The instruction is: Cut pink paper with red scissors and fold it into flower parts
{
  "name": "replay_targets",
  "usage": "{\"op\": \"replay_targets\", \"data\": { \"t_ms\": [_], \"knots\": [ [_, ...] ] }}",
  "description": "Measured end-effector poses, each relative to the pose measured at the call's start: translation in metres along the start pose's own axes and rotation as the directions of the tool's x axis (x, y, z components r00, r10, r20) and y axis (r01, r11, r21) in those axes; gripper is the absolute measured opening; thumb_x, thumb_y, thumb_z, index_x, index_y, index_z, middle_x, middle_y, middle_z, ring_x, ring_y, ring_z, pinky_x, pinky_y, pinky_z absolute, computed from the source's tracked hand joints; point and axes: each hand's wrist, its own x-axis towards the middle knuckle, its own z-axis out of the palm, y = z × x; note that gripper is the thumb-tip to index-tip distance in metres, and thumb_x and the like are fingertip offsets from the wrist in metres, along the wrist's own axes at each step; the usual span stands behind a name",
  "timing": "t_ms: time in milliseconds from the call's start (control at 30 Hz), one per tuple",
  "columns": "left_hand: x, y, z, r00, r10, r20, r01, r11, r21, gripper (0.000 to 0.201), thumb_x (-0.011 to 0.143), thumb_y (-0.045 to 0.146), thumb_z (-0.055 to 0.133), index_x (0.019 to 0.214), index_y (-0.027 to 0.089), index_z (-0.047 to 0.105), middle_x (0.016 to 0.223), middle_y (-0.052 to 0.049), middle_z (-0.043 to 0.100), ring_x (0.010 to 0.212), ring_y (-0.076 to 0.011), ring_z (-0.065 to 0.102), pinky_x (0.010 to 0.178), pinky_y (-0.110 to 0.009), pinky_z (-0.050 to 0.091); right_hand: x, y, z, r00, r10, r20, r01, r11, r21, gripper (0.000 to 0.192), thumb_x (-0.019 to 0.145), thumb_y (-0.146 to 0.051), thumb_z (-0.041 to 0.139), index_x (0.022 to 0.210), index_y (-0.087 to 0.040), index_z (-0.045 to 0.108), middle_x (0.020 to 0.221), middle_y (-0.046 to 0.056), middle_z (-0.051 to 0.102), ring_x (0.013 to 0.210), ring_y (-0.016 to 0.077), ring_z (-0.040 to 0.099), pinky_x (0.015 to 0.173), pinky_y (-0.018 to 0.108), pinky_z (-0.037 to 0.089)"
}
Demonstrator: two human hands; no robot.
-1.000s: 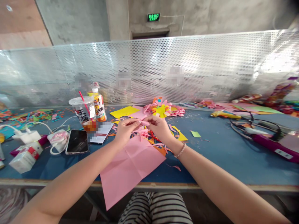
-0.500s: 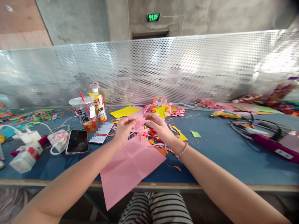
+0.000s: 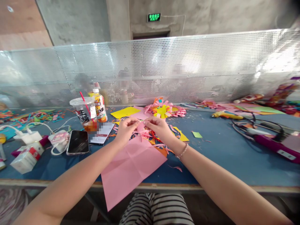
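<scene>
Head view: the left hand (image 3: 126,130) and right hand (image 3: 159,127) both pinch a small pink paper (image 3: 140,127), which sits between their fingertips, past the big pink sheet (image 3: 132,170) on the counter (image 3: 211,156), neither hand nearer, its long way hard to tell.

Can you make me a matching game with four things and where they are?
1. Small pink paper
2. Red straw
3. Big pink sheet
4. Green paper

A. Poking up from the plastic cup
B. Flat, to the right of both hands
C. Between the left hand and right hand
D. Corner sticking out past the table edge

Pairs: 1-C, 2-A, 3-D, 4-B
</scene>
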Motion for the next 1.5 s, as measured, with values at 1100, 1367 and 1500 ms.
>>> {"op": "replay_targets", "data": {
  "t_ms": [1100, 1367, 1500],
  "knots": [
    [0.005, -0.007, -0.002, 0.962, -0.083, 0.261, 0.049, 0.990, 0.135, 0.026, 0.060, 0.030, 0.066, 0.077, 0.014, 0.054, 0.065, -0.002, 0.060, 0.057, -0.0116, 0.057, 0.055, -0.024, 0.045, 0.007, 0.017, -0.003, 0.999, 0.039, -0.018, -0.041, 0.997, -0.062, 0.021, 0.068, -0.036, 0.056, 0.074, -0.015, 0.057, 0.061, 0.000, 0.055, 0.056, 0.0102, 0.052, 0.054, 0.023, 0.044],
    [0.004, -0.008, -0.002, 0.966, -0.128, 0.227, 0.098, 0.985, 0.141, 0.025, 0.065, 0.036, 0.060, 0.074, 0.014, 0.053, 0.058, 0.000, 0.056, 0.052, -0.0113, 0.055, 0.051, -0.025, 0.046, 0.006, 0.015, -0.003, 0.997, 0.008, 0.080, 0.000, 0.996, -0.094, 0.023, 0.066, -0.029, 0.059, 0.084, -0.015, 0.059, 0.076, 0.004, 0.061, 0.067, 0.0120, 0.057, 0.062, 0.025, 0.045],
    [0.004, -0.009, -0.004, 0.969, -0.117, 0.219, 0.087, 0.986, 0.145, 0.026, 0.067, 0.039, 0.057, 0.076, 0.015, 0.054, 0.059, 0.001, 0.054, 0.051, -0.0110, 0.054, 0.049, -0.024, 0.046, 0.006, 0.011, -0.003, 0.997, 0.001, 0.071, 0.009, 0.989, -0.146, 0.021, 0.064, -0.029, 0.061, 0.077, -0.014, 0.060, 0.070, 0.002, 0.059, 0.061, 0.0102, 0.053, 0.057, 0.024, 0.043]
  ]
}}
